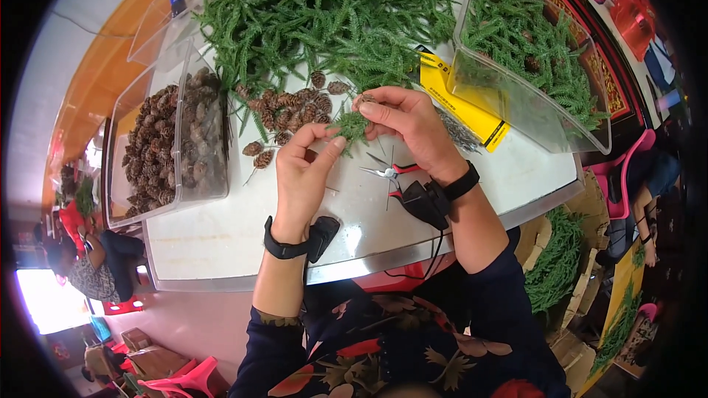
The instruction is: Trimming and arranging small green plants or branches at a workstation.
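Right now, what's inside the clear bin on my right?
Green sprigs fill much of the clear bin, with a few brown cones among them. Whatever lies beneath the top layer is covered, so I can't see it.

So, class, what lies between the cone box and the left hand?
The head view shows two loose cones on the white table between the cone box and the left hand.

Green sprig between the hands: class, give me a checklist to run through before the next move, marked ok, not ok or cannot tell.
1. Sprig held by the left hand: ok.
2. Right hand pinching what looks like a pine cone: ok.
3. That cone fastened to the sprig: cannot tell, fingers hide it.
4. Pliers nearby: ok.
5. Table free of loose cones: not ok.
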Tool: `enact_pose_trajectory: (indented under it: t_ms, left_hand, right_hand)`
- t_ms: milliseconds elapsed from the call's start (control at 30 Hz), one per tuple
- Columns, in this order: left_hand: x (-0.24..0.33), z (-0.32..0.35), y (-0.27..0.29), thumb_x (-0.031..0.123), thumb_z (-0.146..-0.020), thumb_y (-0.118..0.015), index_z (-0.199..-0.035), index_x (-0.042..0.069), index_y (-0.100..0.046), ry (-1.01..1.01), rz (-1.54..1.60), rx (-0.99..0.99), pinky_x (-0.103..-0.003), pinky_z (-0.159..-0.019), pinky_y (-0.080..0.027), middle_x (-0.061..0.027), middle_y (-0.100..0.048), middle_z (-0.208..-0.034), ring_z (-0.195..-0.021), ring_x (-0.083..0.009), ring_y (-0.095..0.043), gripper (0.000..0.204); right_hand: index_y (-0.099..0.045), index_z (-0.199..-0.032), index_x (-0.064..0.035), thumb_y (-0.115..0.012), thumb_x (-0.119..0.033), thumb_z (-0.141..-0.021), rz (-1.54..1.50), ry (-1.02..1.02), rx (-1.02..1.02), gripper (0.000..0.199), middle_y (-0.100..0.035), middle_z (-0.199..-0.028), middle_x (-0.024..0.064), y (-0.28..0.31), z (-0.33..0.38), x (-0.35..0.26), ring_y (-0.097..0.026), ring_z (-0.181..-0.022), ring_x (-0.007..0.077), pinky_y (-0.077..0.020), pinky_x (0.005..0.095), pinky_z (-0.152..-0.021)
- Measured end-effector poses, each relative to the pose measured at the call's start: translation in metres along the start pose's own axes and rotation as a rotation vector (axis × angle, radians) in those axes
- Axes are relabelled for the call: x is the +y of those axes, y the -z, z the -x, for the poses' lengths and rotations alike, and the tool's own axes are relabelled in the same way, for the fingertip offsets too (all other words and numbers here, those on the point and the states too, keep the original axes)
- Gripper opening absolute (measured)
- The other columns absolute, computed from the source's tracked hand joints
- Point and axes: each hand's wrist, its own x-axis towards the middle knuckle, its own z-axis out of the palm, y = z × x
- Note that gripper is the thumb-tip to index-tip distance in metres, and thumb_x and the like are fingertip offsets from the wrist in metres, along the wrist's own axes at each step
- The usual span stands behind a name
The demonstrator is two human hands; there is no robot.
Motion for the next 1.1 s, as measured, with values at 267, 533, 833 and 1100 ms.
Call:
enact_pose_trajectory:
  t_ms: [267, 533, 833, 1100]
  left_hand:
    - [0.002, -0.002, -0.001, 0.004, -0.087, -0.065, -0.106, 0.001, -0.063, 0.08, 0.152, 0.077, -0.018, -0.067, -0.039, 0.0013, -0.063, -0.086, -0.074, -0.0034, -0.05, 0.019]
    - [0.004, -0.002, 0.007, 0.004, -0.089, -0.063, -0.106, 0.002, -0.06, 0.095, 0.177, 0.086, -0.019, -0.072, -0.041, -0.0006, -0.064, -0.088, -0.079, -0.005, -0.054, 0.018]
    - [0.001, -0.005, 0.009, -0.002, -0.091, -0.054, -0.112, 0.005, -0.048, 0.026, 0.362, 0.157, -0.022, -0.083, -0.043, -0.0039, -0.065, -0.09, -0.085, -0.0105, -0.06, 0.023]
    - [0.007, -0.005, 0.008, 0.0, -0.093, -0.05, -0.108, 0.004, -0.052, 0.067, 0.438, 0.144, -0.021, -0.08, -0.043, -0.0042, -0.065, -0.091, -0.085, -0.0092, -0.059, 0.016]
  right_hand:
    - [-0.062, -0.108, -0.0003, -0.063, -0.01, -0.087, 0.084, 0.502, 0.079, 0.022, -0.067, -0.095, 0.0037, -0.013, 0.011, -0.006, -0.054, -0.071, 0.0041, -0.0448, 0.019, -0.063]
    - [-0.061, -0.103, -0.0022, -0.066, -0.009, -0.084, 0.481, 0.462, -0.072, 0.021, -0.063, -0.083, 0.0002, -0.018, 0.01, 0.004, -0.048, -0.062, 0.0041, -0.0413, 0.0199, -0.058]
    - [-0.061, -0.092, -0.0033, -0.071, -0.015, -0.079, 0.705, 0.448, -0.029, 0.02, -0.055, -0.065, 0.0018, -0.019, 0.009, 0.006, -0.047, -0.055, 0.008, -0.0369, 0.0226, -0.05]
    - [-0.06, -0.09, -0.0023, -0.068, -0.012, -0.078, 0.647, 0.451, -0.048, 0.017, -0.06, -0.073, 0.0024, -0.018, 0.007, 0.007, -0.048, -0.055, 0.008, -0.0385, 0.023, -0.051]
